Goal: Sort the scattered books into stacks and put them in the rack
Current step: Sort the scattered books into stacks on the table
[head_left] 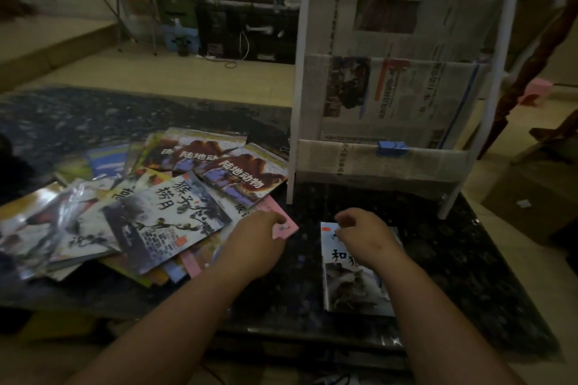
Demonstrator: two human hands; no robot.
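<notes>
Several thin picture books lie scattered in a loose pile (150,206) on the left half of a dark table (453,259). My left hand (253,241) lies on the pile's right edge and pinches the corner of a pink book (286,228). A single book with a white and blue cover (350,287) lies flat to the right. My right hand (366,231) hovers over its top, fingers loosely curled, holding nothing. The white rack (391,162) stands at the back right of the table, its tiers lined with newspaper.
A blue binder clip (392,148) holds the newspaper on the rack's lowest tier. Bare dark tabletop lies between the pile and the single book. A cardboard box (528,200) sits on the floor to the right. A dark wooden post (531,50) leans at the right.
</notes>
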